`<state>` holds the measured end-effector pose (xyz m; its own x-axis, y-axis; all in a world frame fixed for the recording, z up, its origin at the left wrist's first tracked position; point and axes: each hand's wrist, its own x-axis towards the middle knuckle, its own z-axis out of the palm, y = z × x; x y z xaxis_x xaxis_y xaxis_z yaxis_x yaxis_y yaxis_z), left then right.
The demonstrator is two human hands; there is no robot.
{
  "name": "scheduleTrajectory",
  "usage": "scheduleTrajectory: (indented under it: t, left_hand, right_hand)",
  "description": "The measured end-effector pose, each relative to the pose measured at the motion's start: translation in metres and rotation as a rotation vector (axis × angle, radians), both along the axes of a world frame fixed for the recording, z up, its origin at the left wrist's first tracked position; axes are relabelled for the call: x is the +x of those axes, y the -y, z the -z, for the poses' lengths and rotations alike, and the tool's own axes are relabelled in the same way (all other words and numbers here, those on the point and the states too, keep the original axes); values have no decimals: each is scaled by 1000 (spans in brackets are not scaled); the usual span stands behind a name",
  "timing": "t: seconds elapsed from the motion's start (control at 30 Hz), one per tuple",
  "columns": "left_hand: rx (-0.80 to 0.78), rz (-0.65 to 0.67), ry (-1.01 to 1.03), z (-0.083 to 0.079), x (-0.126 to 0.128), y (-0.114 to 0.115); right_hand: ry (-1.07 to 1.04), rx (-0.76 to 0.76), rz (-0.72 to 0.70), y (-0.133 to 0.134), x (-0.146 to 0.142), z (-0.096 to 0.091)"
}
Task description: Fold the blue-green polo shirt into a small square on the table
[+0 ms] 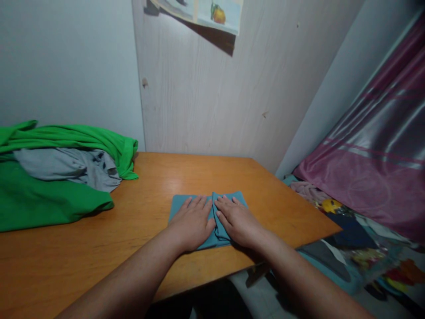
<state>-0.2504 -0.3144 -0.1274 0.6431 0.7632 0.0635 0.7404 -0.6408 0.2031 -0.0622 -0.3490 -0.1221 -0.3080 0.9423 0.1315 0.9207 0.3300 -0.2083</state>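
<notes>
A small teal folded cloth (178,204) lies on the wooden table (159,177) near its front edge. My left hand (192,221) lies flat on the cloth's left half, fingers stretched out and together. My right hand (237,219) lies flat on its right half, fingers extended. The two hands sit side by side, almost touching at a fold line in the cloth's middle. Neither hand grips anything.
A pile of green clothing (49,199) with a grey garment (69,166) in it covers the table's left side. A wall panel stands behind the table. To the right, below table level, a maroon cloth (372,164) and mixed items (348,239) lie.
</notes>
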Motion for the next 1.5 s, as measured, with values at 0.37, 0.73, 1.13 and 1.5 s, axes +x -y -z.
scheduleTrajectory:
  t: [0.37,0.73,1.13,1.5]
  left_hand:
    - [-11,-18,35,4,0,-3]
    - [-22,-2,106,3,0,-3]
    - [-17,34,93,5,-4,-4]
    - [-24,20,80,1,-3,-1]
  right_hand:
    - [8,-87,-64,11,4,-2]
    - [-383,-68,-90,4,26,1]
    - [-229,-10,232,10,68,14]
    - [-170,75,220,-10,42,0]
